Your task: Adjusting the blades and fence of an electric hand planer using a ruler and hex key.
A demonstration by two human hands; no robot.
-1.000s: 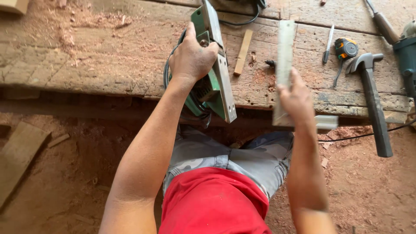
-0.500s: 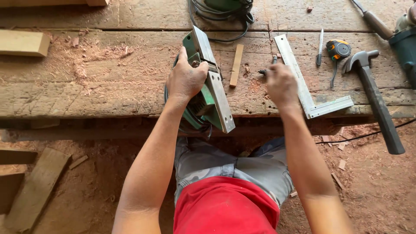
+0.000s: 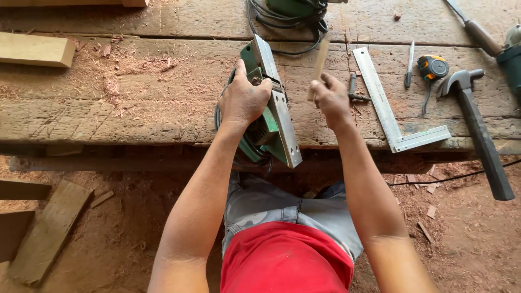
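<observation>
My left hand [image 3: 242, 99] grips a green electric planer [image 3: 271, 103] that lies on its side at the workbench's front edge, its metal sole plate facing right. My right hand [image 3: 331, 96] holds a small flat strip of wood [image 3: 320, 61] upright, just right of the planer. A metal try square [image 3: 385, 106] lies flat on the bench right of that hand, with a small dark tool [image 3: 355, 93] between them.
A hammer [image 3: 477, 127], a tape measure [image 3: 432, 67], a pen [image 3: 410, 65] and another power tool [image 3: 510, 54] lie at the right. A coiled cord [image 3: 282, 21] sits behind. A wood block [image 3: 35, 49] rests far left. Sawdust and offcuts [image 3: 49, 228] cover the ground.
My right hand set the try square down on the bench, then picked up the small wood strip lying beside the planer. My left hand stayed on the planer.
</observation>
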